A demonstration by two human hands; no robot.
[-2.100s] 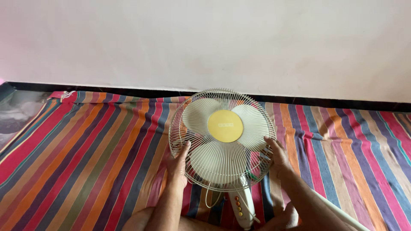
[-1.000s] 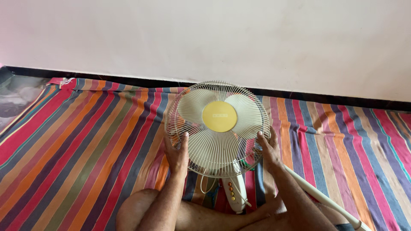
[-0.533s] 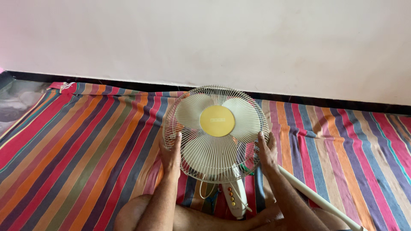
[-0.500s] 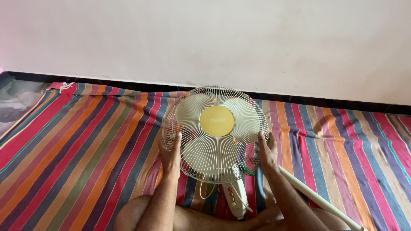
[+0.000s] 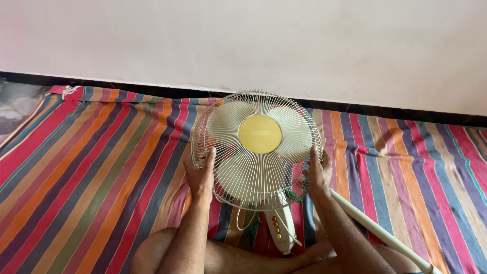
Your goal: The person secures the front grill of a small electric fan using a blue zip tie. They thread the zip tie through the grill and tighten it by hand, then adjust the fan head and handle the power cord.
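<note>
A striped cloth (image 5: pixel 91 167) in red, orange, purple and green is spread over the floor, and its left edge is cut off by the frame. At the far left a grey patch of bare floor (image 5: pixel 18 104) is seen, too blurred for detail. A pale wall (image 5: pixel 243 40) is met by a dark skirting strip (image 5: pixel 127 90) behind the cloth.

The left hand (image 5: pixel 200 172) is pressed against the left rim of the fan's wire guard (image 5: pixel 256 147), with the fingers laid flat and close together along the wires. The fan is held upright near the middle of the view, just in front of the crossed legs (image 5: pixel 223 256), which are cut off at the bottom edge. A yellow round cap (image 5: pixel 259 134) is fixed at the guard's centre, and pale blades are made out only dimly through the wires. Below the guard a cream control stem (image 5: pixel 280 228) with small orange buttons is seen; its base is hidden behind the legs.

The right hand (image 5: pixel 318 172) is placed on the guard's right rim, fingers together and curved onto it; the fingertips are partly hidden by the wires. A cream pole (image 5: pixel 375 231) is laid slanting on the cloth beside the right forearm, its lower end cut off.
</note>
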